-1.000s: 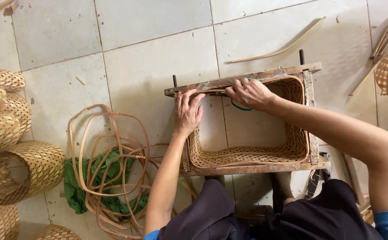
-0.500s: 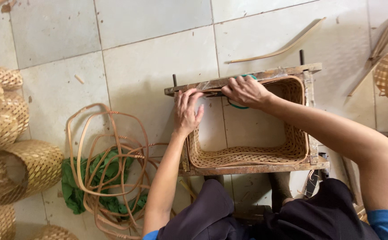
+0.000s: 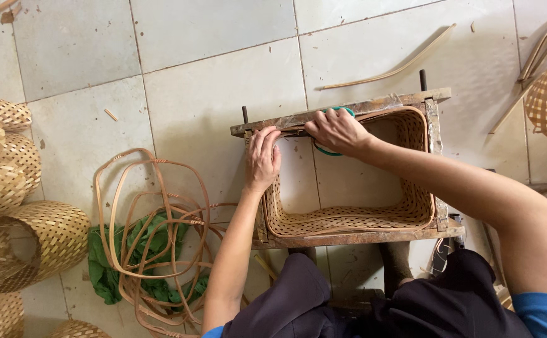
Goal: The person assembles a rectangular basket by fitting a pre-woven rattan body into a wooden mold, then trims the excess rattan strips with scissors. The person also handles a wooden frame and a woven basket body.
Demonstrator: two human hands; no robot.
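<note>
Your left hand (image 3: pixel 262 158) lies flat on the near-left corner of the rectangular woven rattan basket (image 3: pixel 348 216), fingers together and pressing the rim against the weathered wooden frame mould (image 3: pixel 373 106) that surrounds it. Your right hand (image 3: pixel 338 130) is curled over the far rail of that frame, fingers closed on a green-handled tool (image 3: pixel 333 152); only a sliver of the handle shows, so its kind is hard to tell. The basket sits inside the frame on the pale tiled floor (image 3: pixel 192 94), just in front of your knees.

You appear to be working the top rim at the far-left corner, seating or trimming a strip where weave meets wood. The next move calls for a steady left hand pinning the rim while the right works along the rail in small advances, clear of the left fingertips.

A tangle of loose rattan hoops (image 3: pixel 154 231) over a green cloth (image 3: pixel 107 269) lies to your left, with finished woven bamboo baskets (image 3: pixel 10 188) beyond.
</note>
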